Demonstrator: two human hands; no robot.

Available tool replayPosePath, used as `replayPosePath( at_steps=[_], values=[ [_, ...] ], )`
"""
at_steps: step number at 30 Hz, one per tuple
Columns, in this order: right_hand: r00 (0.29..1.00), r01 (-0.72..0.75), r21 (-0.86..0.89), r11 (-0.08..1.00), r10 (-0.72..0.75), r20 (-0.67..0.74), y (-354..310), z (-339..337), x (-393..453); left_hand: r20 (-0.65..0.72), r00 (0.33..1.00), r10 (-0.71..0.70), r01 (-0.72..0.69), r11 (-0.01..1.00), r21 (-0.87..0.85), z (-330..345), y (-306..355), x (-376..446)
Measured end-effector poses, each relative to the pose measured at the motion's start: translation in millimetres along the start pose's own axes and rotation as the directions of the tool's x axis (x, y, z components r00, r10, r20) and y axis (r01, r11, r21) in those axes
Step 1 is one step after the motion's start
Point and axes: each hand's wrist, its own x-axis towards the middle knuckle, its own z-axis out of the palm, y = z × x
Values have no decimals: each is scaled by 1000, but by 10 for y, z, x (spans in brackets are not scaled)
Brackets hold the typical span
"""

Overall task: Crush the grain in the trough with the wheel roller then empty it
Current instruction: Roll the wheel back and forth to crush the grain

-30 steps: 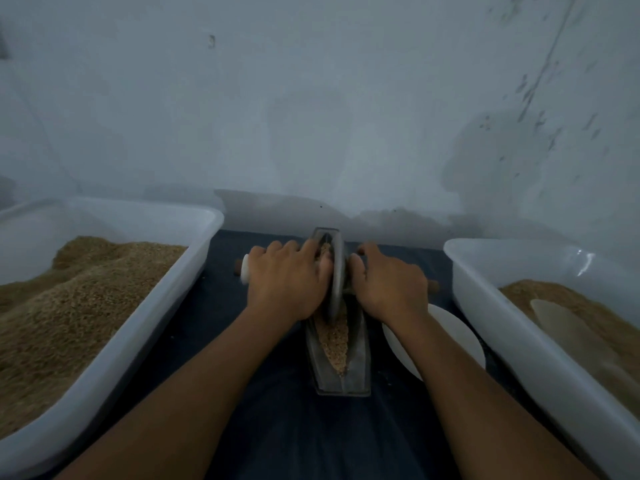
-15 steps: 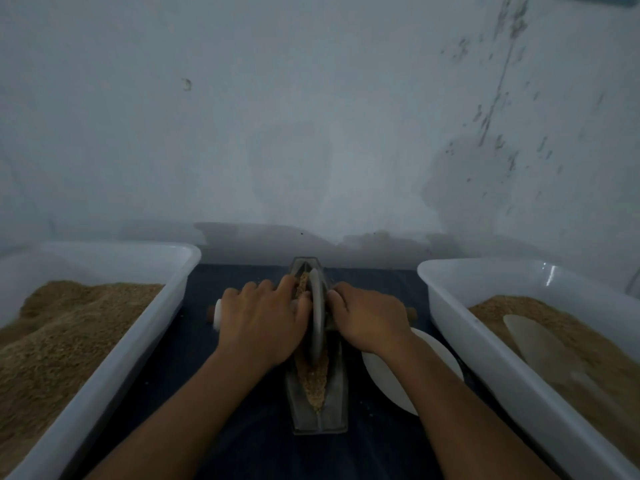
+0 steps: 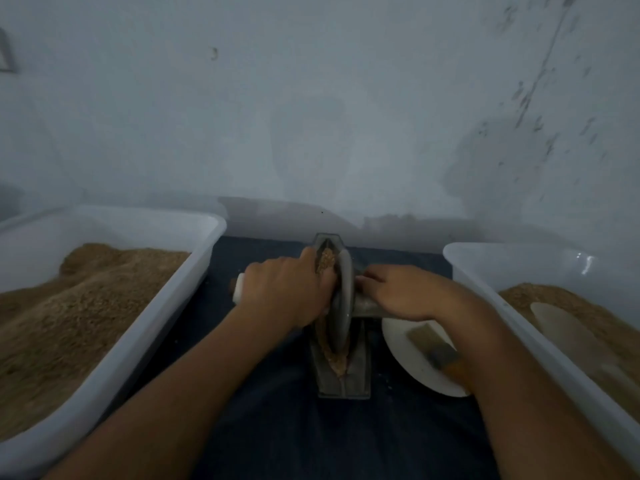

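A narrow metal trough (image 3: 343, 382) lies lengthwise on the dark cloth, holding brown grain (image 3: 326, 262). The grey wheel roller (image 3: 341, 299) stands on edge in it, about mid-length. My left hand (image 3: 284, 292) curls over the left handle, whose white end (image 3: 239, 289) sticks out beside it. My right hand (image 3: 412, 292) lies over the right handle with its fingers stretched toward the wheel, pressing down. Grain under the wheel is hidden.
A white tub (image 3: 207, 239) heaped with grain sits on the left. A second white tub (image 3: 485, 306) on the right holds finer grain and a pale scoop (image 3: 561, 323). A white plate (image 3: 401, 348) with a brush (image 3: 433, 348) lies under my right forearm. A wall stands close behind.
The wheel has rolled a little toward me along the trough with both hands on its handles. My right forearm shifted, and the brush on the plate now shows.
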Motion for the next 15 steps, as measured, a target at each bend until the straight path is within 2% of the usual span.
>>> replayPosePath(
  at_steps=[6, 11, 15],
  values=[
    [994, 15, -41, 999, -10, 107, -7, -206, -152, 53, 999, -8, 7, 1000, 19, -134, 29, -36],
    [990, 25, -49, 998, -18, 137, -14, -272, -226, 66, 998, -2, -2, 998, 64, -204, 64, -73],
    [993, 10, -59, 998, -3, 121, -22, -264, -232, 66, 998, -20, 17, 999, 34, -217, 41, -55]
  ],
)
